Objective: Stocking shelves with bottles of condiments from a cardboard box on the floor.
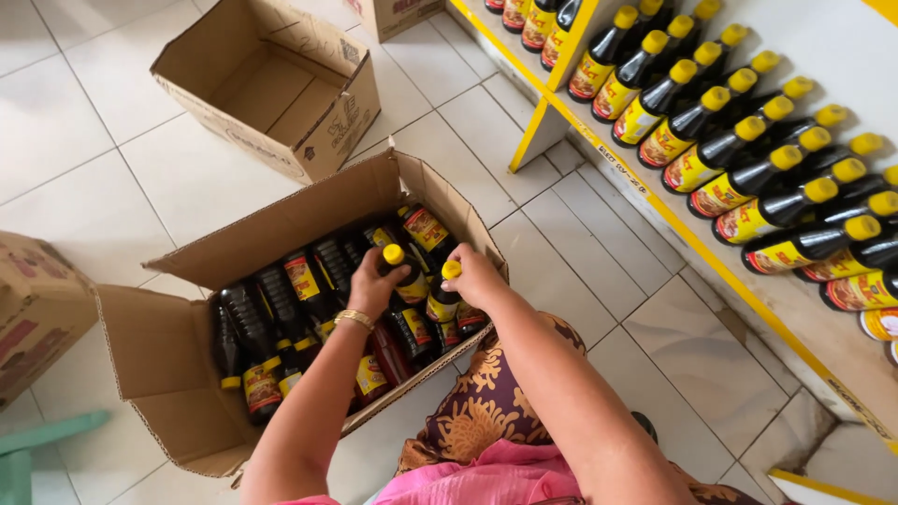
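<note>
Yellow caps mark the two dark bottles that the hands have hold of inside the open cardboard box (178,365). The left hand (374,285) is closed around the neck of one dark bottle (404,276), its grip wrapped tight just under the cap; a gold bracelet (354,319) sits on that wrist. Just beside it, toward the box's far flap, the right hand (477,278) is curled shut over the top of a second bottle (442,297), fingers pinching the neck below the cap. Both bottles stand upright among more dark bottles (271,327) with red and yellow labels, most of which lie on their sides in the box. The box sits on a white tiled floor (599,252). Beyond it stands an empty cardboard box (318,131), and to its right a yellow-edged shelf (655,201) carries rows of like bottles (748,159).
</note>
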